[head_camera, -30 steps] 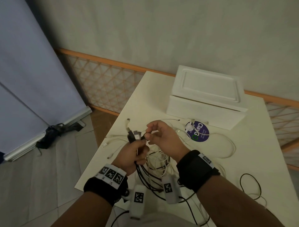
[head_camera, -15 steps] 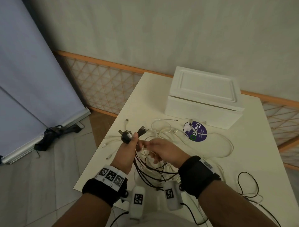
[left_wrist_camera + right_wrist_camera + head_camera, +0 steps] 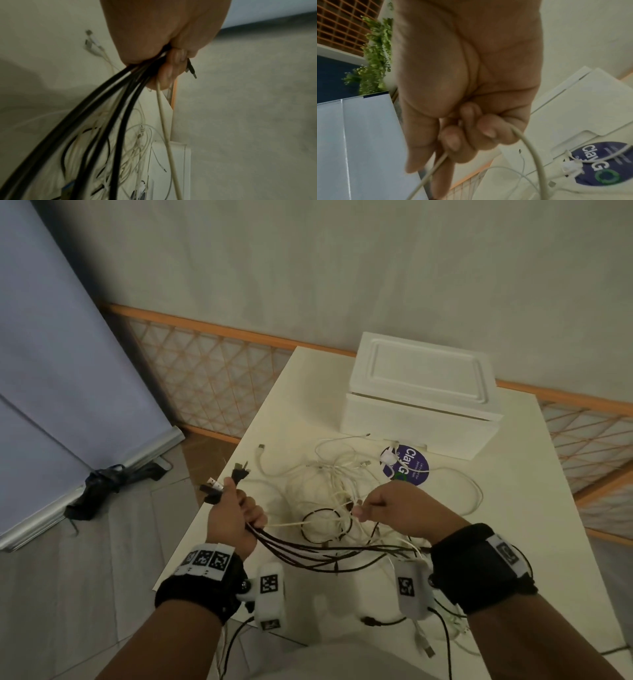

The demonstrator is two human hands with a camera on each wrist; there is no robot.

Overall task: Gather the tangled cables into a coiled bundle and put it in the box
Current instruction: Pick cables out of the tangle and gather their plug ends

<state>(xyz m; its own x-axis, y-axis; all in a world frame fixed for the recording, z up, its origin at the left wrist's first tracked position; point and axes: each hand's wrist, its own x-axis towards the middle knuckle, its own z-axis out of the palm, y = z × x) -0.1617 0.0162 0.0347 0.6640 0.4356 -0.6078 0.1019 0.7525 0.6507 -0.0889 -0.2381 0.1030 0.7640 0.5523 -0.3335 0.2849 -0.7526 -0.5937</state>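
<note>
Several black cables (image 3: 308,553) are fisted in left hand (image 3: 233,518), plugs fanned frame-left. Right hand (image 3: 394,511), now drawn apart, pinches a white cable (image 3: 530,146). Tangle (image 3: 329,484) on counter (image 3: 513,542); box (image 3: 421,405) upper right, lid on.

I see plain pale plaster wall (image 3: 308,268) ahead, light dim. Orange wooden rail with diamond lattice panel (image 3: 205,381) runs along wall base. Cream rectangular table (image 3: 548,542) stands against it. Grey tiled floor (image 3: 85,594) to left, brown strip near lattice. Pale blue roll-up screen (image 3: 51,371) leans at left, metal bottom bar on floor, dark bundle (image 3: 99,487) beside it. From right wrist view I make out green leafy plant (image 3: 375,56), brown grid screen (image 3: 339,27).
</note>
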